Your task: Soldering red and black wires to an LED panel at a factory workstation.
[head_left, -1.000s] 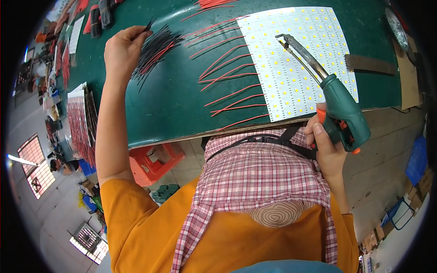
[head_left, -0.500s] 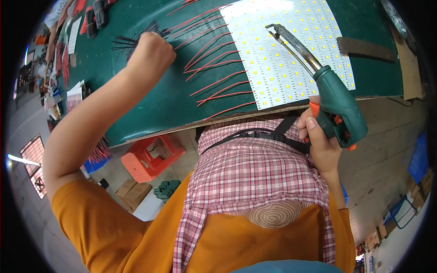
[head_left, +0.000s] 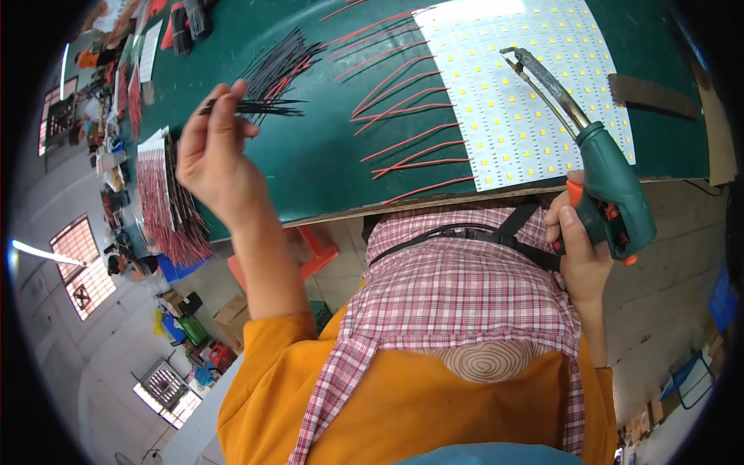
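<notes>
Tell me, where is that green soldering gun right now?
In the head view, the green soldering gun is on the right, gripped by the right hand, its tip over the white LED panel.

One head-worn fisheye camera is looking steeply down the person's own front, so the orange sleeves and the pink checked cloth are filling the lower half close beneath it. The left hand [head_left: 213, 167] is rising at upper left and the right hand [head_left: 580, 249] is sitting at mid right, both near the lens. Beyond the hands, the dark green tabletop [head_left: 325, 167] is bending across the top. Left of the left hand, the workshop floor is curving away far below.
</notes>
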Demonstrator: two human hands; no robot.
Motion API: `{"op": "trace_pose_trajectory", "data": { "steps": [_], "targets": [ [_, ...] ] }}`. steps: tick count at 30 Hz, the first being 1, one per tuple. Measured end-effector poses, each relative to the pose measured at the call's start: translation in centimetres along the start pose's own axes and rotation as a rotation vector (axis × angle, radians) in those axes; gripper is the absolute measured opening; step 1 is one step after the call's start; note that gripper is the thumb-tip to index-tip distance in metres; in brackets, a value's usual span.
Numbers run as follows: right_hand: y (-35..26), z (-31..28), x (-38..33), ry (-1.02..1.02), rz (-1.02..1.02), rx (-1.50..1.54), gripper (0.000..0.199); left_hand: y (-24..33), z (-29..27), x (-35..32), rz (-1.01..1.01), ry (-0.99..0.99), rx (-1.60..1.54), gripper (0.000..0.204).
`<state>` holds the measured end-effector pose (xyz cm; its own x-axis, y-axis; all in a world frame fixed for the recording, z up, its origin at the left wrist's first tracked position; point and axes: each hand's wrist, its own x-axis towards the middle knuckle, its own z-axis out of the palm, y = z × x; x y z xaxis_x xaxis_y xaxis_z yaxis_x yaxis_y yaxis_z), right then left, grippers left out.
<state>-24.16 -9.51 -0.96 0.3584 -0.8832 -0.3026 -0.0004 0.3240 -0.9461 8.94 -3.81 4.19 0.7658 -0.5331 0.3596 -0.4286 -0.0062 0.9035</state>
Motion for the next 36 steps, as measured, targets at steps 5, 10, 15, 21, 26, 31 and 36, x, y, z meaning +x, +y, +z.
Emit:
{"op": "trace_pose_trajectory", "data": {
  "steps": [5, 10, 15, 21, 26, 31, 36],
  "targets": [
    [-0.5, 0.8, 0.3, -0.032, -0.047, -0.044, 0.035, -3.0, 1.1, -1.5, -0.002, -0.024, -0.043, 0.014],
    [-0.4, 1.2, -0.3, -0.033, -0.049, -0.025, 0.036, -2.4, 1.0, -0.9, -0.017, -0.062, -0.069, 0.013],
    [-0.4, 1.1, -0.4, -0.030, -0.048, -0.056, 0.035, -1.6, 0.7, -0.2, 0.054, -0.064, -0.096, 0.014],
    [-0.1, 1.0, -0.4, -0.061, -0.075, -0.049, 0.035, -2.2, 0.9, -0.1, 0.066, -0.066, -0.067, 0.016],
    [-0.2, 1.2, -0.4, -0.055, -0.038, -0.043, 0.036, -3.3, 1.3, -0.7, 0.045, -0.046, -0.026, 0.015],
    [-0.2, 1.3, -0.6, -0.046, 0.003, -0.044, 0.037, -4.4, 2.2, -1.1, 0.041, -0.072, 0.006, 0.018],
    [-0.1, 1.1, -0.8, -0.052, -0.004, -0.065, 0.036, -4.2, 2.0, -0.9, -0.004, -0.135, -0.051, 0.019]
  ]
}}
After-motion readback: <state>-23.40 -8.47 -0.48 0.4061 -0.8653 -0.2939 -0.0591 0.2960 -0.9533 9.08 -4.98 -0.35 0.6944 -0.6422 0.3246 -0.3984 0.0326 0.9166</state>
